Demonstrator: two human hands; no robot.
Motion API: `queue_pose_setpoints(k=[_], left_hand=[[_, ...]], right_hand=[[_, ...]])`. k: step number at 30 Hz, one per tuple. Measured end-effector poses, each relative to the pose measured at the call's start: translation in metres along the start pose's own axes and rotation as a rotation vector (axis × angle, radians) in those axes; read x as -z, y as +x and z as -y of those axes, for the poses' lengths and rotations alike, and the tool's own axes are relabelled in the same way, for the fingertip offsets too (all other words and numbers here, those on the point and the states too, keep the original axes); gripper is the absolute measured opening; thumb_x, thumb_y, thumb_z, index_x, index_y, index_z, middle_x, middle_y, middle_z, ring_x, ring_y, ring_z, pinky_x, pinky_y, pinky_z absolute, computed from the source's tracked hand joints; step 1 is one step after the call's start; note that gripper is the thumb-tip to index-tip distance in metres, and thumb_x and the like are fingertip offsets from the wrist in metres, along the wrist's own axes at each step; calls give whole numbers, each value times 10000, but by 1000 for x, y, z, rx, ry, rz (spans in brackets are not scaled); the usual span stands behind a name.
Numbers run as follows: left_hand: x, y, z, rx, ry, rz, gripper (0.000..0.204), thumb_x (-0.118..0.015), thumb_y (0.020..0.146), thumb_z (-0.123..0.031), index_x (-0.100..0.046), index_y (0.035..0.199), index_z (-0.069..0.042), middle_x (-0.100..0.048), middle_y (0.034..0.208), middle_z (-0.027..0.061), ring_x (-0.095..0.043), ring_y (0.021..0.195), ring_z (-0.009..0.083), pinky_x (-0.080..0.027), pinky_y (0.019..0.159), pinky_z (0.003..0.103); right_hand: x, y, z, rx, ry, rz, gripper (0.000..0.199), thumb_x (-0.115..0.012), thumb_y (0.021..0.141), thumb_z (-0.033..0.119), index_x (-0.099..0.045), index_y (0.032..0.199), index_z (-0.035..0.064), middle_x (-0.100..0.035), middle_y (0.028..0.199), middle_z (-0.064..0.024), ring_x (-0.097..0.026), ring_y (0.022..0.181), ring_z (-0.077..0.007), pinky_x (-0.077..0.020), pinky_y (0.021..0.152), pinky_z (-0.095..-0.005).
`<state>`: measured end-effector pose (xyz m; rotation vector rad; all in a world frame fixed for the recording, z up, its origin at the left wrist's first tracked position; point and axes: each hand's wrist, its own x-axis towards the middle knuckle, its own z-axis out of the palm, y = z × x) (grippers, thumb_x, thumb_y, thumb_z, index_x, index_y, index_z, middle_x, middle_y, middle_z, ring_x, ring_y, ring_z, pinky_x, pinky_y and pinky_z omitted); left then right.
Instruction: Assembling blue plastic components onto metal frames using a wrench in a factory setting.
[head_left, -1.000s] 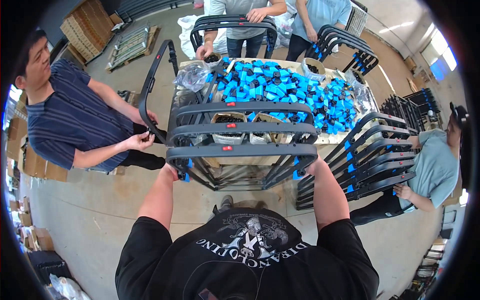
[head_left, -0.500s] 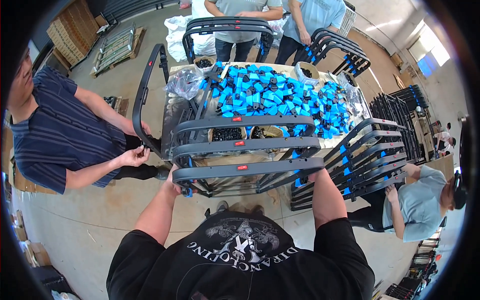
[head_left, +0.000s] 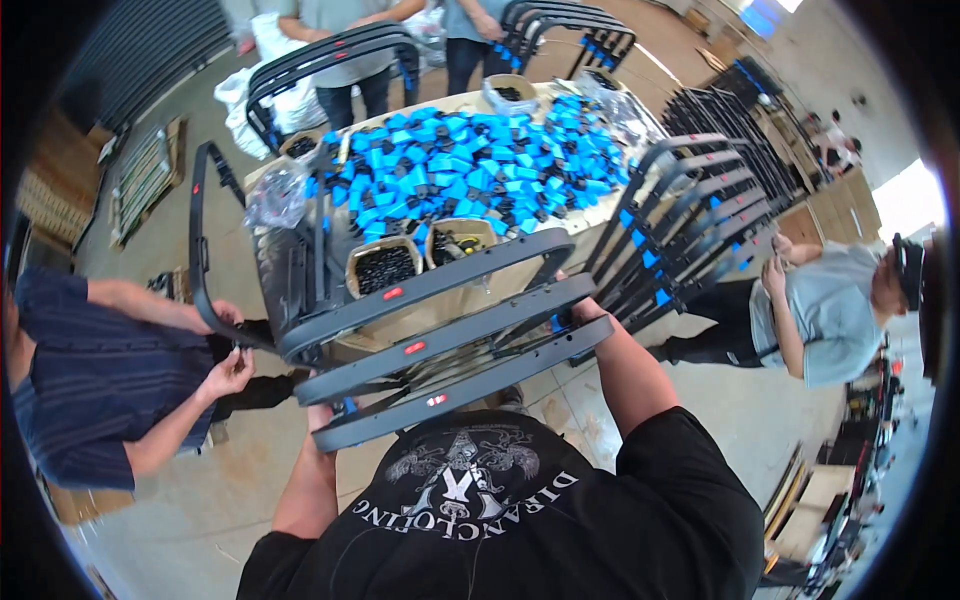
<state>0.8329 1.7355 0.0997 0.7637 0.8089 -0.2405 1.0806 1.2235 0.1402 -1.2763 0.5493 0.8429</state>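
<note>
In front of me a group of black U-shaped metal frames [head_left: 415, 349] stands tilted, each bar marked with a small red patch. My left hand [head_left: 320, 415] is closed round the left side of the nearest frames, its fingers partly hidden behind the bar. On the other end my right hand [head_left: 587, 310] grips the frames' right side, near a blue plastic piece. Just beyond, against the table, are a box of small black parts [head_left: 385, 268] and a second open box [head_left: 459, 240].
Blue and black plastic pieces [head_left: 450, 165] heap the table. A stack of similar frames [head_left: 690, 210] stands at the right, with a person [head_left: 830, 310] beside it. On the left, another person [head_left: 120, 370] holds an upright frame [head_left: 202, 240]. Two people work across the table.
The frames in my hands have tilted, right end higher and left end lower, and come nearer to me. The view has turned to the right. The right-hand person's hands have come together off the stack.
</note>
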Motion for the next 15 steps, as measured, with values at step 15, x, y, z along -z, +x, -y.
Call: queue_pose_setpoints(k=[15], left_hand=[[-62,-87,24,252,304,155,710,-522,864,-789,-653,1035,-112,-680,760,149,-689,626,299,-579,517,452]], right_hand=[[94,-227,-153,45,277,-154,750,-541,860,788,-702,995,69,-699,872,-129,-660,706,-269,-557,660,-428]])
